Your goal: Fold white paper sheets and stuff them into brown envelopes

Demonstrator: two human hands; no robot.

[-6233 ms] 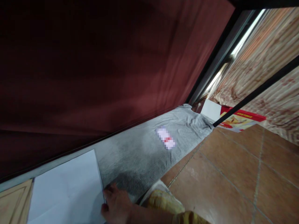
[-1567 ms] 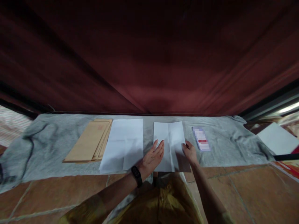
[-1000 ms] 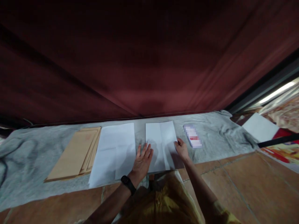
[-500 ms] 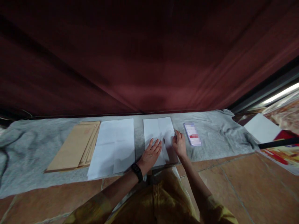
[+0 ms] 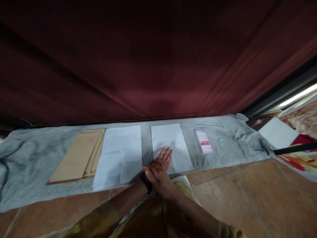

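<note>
My left hand (image 5: 163,159) lies flat on a white sheet of paper (image 5: 167,134), fingers stretched toward its middle. The sheet has a crease down it and rests on a grey cloth. My right hand (image 5: 159,181) crosses over from the right, closed on my left wrist beside a black wristband (image 5: 146,183); its fingers are partly hard to make out. Left of the sheet lies a stack of white paper (image 5: 123,142) with fold lines. Farther left are several overlapping brown envelopes (image 5: 76,155).
A phone (image 5: 203,141) with a blurred screen lies on the grey cloth (image 5: 230,138), right of the sheet. A dark red upright surface (image 5: 158,82) rises behind the cloth. Tiled floor (image 5: 237,191) runs along the near side. Another white sheet (image 5: 278,132) and a colourful printed bag (image 5: 302,162) are at far right.
My right hand has left the sheet's right edge and moved left onto my left wrist. The sheet's right part, shadowed before, now lies flat and bright. My left hand stays put.
</note>
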